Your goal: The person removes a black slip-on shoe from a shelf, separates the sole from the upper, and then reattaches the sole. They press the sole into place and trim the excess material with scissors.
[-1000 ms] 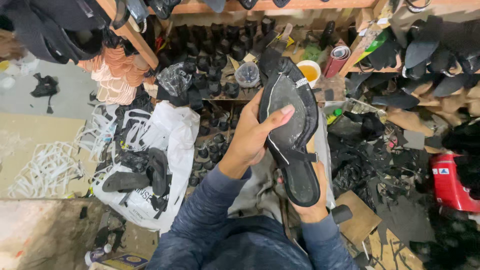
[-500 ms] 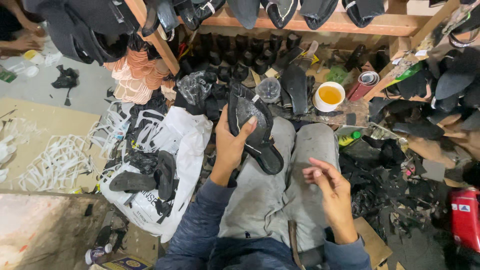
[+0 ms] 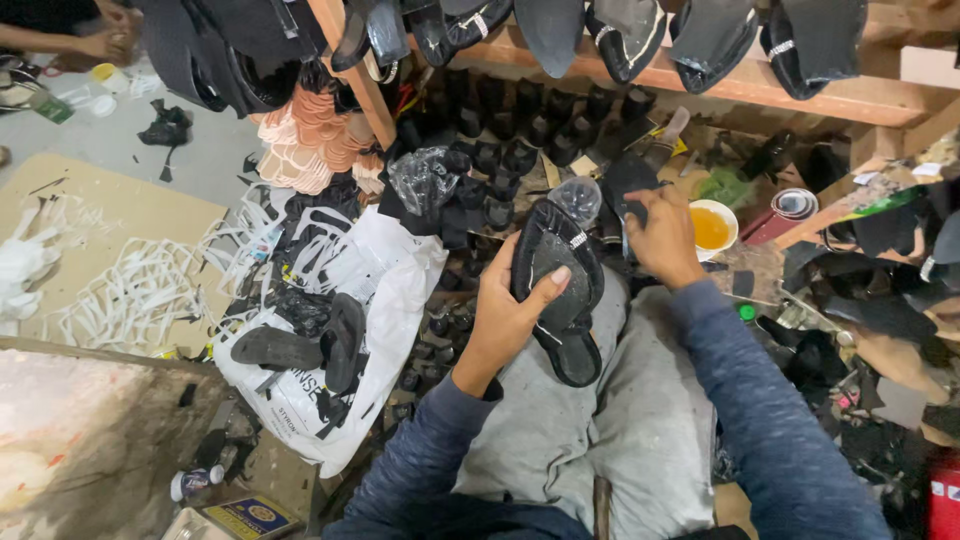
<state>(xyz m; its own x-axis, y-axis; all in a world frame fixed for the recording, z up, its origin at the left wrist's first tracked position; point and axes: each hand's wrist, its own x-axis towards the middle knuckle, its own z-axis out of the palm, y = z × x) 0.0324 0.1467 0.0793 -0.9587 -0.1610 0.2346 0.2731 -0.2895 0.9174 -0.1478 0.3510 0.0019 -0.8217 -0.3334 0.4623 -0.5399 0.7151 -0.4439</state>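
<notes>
My left hand (image 3: 505, 315) grips a black sandal (image 3: 562, 300) over my grey-trousered lap, sole side toward me, thumb pressed on its middle. My right hand (image 3: 662, 238) is stretched forward past my knee, its fingers curled on a second black sole (image 3: 622, 182) that stands among the clutter. Just right of that hand is a small white bowl of yellow liquid (image 3: 712, 228). A clear plastic bag (image 3: 578, 198) sits right behind the sandal's top.
A white bag (image 3: 400, 270) with black sandals lies at left, beside white straps (image 3: 130, 290) on cardboard. Rows of black heels (image 3: 500, 130) and stacked orange insoles (image 3: 305, 145) stand ahead. A wooden rail (image 3: 740, 85) hung with shoes crosses overhead. Another person's hand (image 3: 100, 42) is at top left.
My right hand has left my lap and reached forward to the black sole near the bowl. The left hand has lowered the sandal slightly and still holds it.
</notes>
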